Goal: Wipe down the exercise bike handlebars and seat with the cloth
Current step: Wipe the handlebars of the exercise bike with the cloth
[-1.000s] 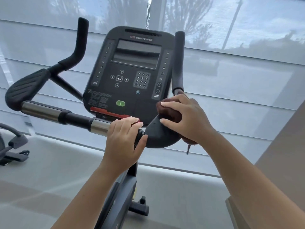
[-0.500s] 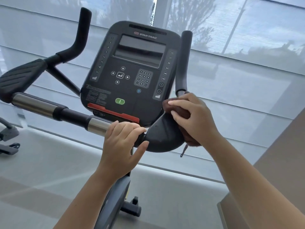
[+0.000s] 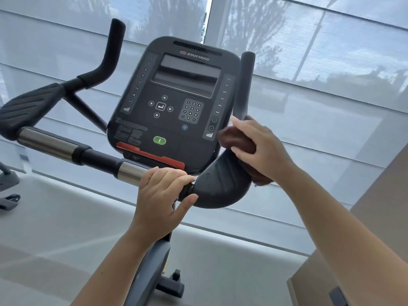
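Observation:
The exercise bike's handlebar [image 3: 97, 159] runs across the view, with black grips and silver sections. My left hand [image 3: 162, 192] grips the bar near its middle, just left of the right elbow pad [image 3: 217, 188]. My right hand [image 3: 260, 149] presses a dark brown cloth [image 3: 237, 141] onto the top of that pad, at the foot of the upright right grip [image 3: 245, 85]. Part of the cloth hangs under my palm. The seat is out of view.
The black console [image 3: 176, 102] with screen and keypad stands right behind the bar, close to my right hand. The left elbow pad [image 3: 31, 106] and left upright grip [image 3: 106, 56] are at the left. Window blinds [image 3: 331, 74] fill the background. Another machine's base [image 3: 7, 188] sits far left.
My right hand has slid the cloth up along the right pad toward the upright grip. My left hand has kept its hold on the bar. The view has tilted slightly.

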